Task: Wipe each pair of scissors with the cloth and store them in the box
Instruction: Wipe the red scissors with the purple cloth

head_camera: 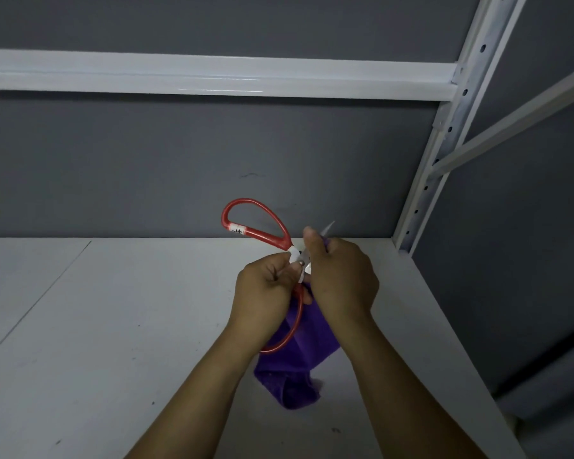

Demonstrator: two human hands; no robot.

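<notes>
- Head view: we are seeing the left hand (265, 289) gripping the scissors (256, 223) near the pivot, fingers curled, likely steadying them for the wipe.
- We are seeing the right hand (342, 279) pinching the cloth (292, 382) round a blade, thumb on top; only the tip (329, 226) is poking out.
- The scissors are hanging in the air above the shelf (113, 326), handles spread, probably so each blade gets wiped alone.
- The cloth tail is drooping to the shelf; touching or just above, we cannot tell.
- We are judging the wipe under way and storing not yet done; no box is showing.
</notes>
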